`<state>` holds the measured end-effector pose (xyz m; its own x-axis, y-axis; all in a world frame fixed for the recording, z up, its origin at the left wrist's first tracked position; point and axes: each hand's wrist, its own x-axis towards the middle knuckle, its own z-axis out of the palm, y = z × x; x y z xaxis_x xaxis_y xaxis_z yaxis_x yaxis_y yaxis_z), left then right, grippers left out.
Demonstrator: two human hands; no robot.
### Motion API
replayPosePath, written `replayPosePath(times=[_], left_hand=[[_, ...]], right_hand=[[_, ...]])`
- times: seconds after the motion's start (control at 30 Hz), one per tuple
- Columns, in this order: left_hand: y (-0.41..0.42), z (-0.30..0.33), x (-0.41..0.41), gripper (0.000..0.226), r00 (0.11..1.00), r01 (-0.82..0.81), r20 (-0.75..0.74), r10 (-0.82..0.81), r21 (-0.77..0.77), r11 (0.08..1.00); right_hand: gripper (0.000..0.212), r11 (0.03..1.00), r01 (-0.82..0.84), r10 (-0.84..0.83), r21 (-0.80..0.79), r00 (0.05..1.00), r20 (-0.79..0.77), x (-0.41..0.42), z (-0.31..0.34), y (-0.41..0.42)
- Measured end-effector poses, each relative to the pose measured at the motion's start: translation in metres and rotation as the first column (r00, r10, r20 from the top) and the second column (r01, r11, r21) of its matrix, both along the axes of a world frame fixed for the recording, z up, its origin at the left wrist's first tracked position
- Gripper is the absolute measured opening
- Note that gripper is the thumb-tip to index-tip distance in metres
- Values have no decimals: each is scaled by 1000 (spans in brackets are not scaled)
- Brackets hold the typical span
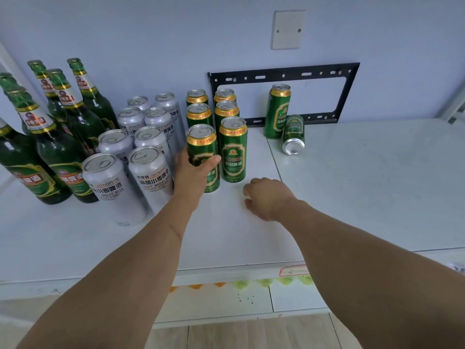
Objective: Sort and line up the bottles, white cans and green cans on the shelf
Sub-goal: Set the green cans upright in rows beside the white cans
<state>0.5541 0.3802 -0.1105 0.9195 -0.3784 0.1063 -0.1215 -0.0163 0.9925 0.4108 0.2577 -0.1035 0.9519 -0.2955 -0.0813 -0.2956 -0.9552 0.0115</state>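
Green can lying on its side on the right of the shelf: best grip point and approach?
Take the tipped green can around its mid-body, coming from above with fingers spanning its width. It lies with its silver base toward the camera and its top toward the wall, beside the upright green can, so the curved sides are exposed. The free right hand is nearest.

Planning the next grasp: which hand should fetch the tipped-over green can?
Right. The right hand holds nothing and is nearer the tipped can; the left hand grips the front green can.
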Motion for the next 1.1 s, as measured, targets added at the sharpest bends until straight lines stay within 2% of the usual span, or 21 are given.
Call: replayPosePath(times=[0.27, 0.37, 0.47, 0.57, 0.67, 0.77, 0.87, 1.0, 1.1], left_hand=[[-2, -7, 7, 64, 999, 49, 3, -49, -15, 999], [2, -16, -9, 67, 998, -55, 9, 54, 154, 986], [9, -26, -42, 58, 987, -151, 96, 126, 332, 931], [8, -26, -76, 51, 975, -80, 221, -15, 416, 906], [-9, -15, -88, 41, 906, -21, 379, -190, 487, 873], [-34, -4, -89, 40, 846, 24, 448, -289, 509, 860], [-62, 4, -89, 39, 824, 62, 460, -332, 509, 858], [-108, 9, -80, 40, 854, 82, 418, -308, 477, 875], [-147, 12, -67, 45, 916, 79, 330, -228, 408, 909]], right_hand=[[34, 999, 34, -34, 10, 999, -23, 4, -3, -3], [34, 998, 56, -56, -6, 998, -31, 2, -1, -4], [33, 996, 83, -84, -19, 996, -37, -2, 0, -8], [34, 992, 118, -120, -40, 991, -52, -10, 4, -14], [33, 986, 152, -157, -71, 986, -60, -22, 9, -25], [33, 977, 189, -196, -94, 978, -74, -32, 15, -42], [32, 967, 228, -235, -111, 970, -55, -35, 20, -65], [31, 946, 305, -305, -107, 952, 12, -29, 22, -108], [29, 909, 415, -416, 23, 906, 75, -20, 24, -152]])
